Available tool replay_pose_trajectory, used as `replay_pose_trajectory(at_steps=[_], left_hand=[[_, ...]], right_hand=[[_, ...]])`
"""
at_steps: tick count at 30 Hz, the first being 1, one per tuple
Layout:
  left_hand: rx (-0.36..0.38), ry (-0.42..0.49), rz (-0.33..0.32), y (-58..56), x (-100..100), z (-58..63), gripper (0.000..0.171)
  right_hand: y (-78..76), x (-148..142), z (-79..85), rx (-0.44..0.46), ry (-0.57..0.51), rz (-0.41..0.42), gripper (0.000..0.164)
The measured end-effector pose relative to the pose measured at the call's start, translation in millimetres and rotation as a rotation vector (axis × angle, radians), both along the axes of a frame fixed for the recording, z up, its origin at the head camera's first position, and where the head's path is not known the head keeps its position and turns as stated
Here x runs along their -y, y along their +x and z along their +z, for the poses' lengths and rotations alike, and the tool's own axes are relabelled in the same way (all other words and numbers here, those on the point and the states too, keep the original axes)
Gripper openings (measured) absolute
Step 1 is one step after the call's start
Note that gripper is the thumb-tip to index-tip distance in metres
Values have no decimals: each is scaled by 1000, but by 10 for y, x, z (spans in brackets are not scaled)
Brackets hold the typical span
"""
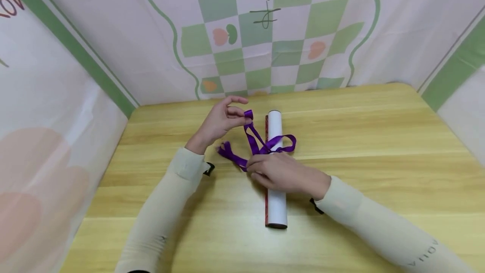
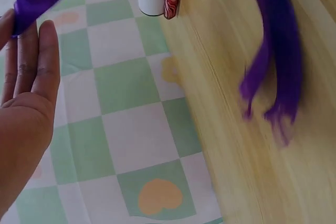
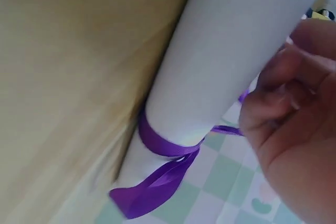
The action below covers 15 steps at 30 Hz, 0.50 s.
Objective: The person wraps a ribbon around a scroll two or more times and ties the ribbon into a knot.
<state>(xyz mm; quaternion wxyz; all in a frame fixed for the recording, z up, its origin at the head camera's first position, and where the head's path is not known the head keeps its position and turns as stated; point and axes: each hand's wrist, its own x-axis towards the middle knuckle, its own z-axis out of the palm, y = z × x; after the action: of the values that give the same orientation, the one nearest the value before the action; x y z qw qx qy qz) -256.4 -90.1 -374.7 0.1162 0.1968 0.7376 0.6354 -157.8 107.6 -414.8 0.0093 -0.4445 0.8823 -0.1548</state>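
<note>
A white roll (image 1: 278, 207) with a red patterned strip (image 1: 267, 209) along its left side lies lengthwise on the table. Purple ribbon (image 3: 160, 190) is tied around its middle, with a loop sticking out to the right. My left hand (image 1: 219, 122), raised left of the roll, pinches a stretch of the ribbon between thumb and fingers, its index finger extended. Across the roll reaches my right hand (image 1: 282, 172), its curled fingers pinching the ribbon just left of the roll. Frayed ribbon ends (image 2: 283, 98) dangle in the left wrist view.
The light wooden table (image 1: 360, 138) reaches back to a hanging cloth (image 1: 223, 7) with green and white checks. More printed cloth stands along the left and right sides. Dark straps show at both sleeve cuffs.
</note>
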Motion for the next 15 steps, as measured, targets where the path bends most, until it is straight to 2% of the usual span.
replay_pose_trajectory(at_steps=[4, 10, 13, 15], left_hand=[[24, 37, -15, 2, -2, -9, 46], [2, 28, -11, 8, -8, -14, 46], [11, 38, -15, 20, -2, -6, 47], [27, 53, -19, 31, 1, -3, 47]], right_hand=[[108, -133, 15, 155, -161, 91, 26], [246, -428, 20, 429, -433, 241, 26], [309, -600, 65, 569, -503, 264, 26], [341, -679, 88, 606, -523, 257, 25]])
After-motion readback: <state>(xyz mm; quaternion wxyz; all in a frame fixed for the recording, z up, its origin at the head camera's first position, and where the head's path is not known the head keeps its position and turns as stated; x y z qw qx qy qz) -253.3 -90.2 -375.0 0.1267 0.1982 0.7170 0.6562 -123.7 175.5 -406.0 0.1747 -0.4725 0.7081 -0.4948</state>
